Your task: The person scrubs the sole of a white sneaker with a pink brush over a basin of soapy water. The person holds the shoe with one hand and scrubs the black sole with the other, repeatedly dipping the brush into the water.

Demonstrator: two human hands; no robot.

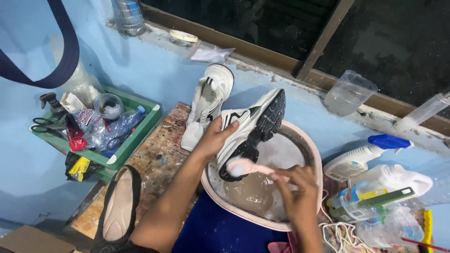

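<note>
- The left hand (216,137) is clamped on the side of a white sneaker (251,125) with black trim, holding it tilted, sole up, over a pink wash basin (313,154) of soapy, cloudy water.
- The right hand (296,187) is closed around the handle of a small pink brush (243,166), whose sudsy head touches the shoe near its lower end.
- The grip on the shoe is one-sided and wet — I judge it could slip on the foam and drop the shoe into the water, splashing the blue cloth (220,229) below the rim.
- Hard strokes could flick suds onto the paint-stained desk (159,154) or the second white sneaker (208,100) leaning against the blue wall just behind.
- The basin sits near the person's lap; leaning on its rim might tip it.
- To the right, a spray bottle (363,157), a white jug (398,178) and loose white cord (337,232) crowd close — a wide right elbow could knock them over.
- The green tray (136,140) of bottles and scissors, and a dark flat shoe (119,206), lie well apart to the left, at little risk.
</note>
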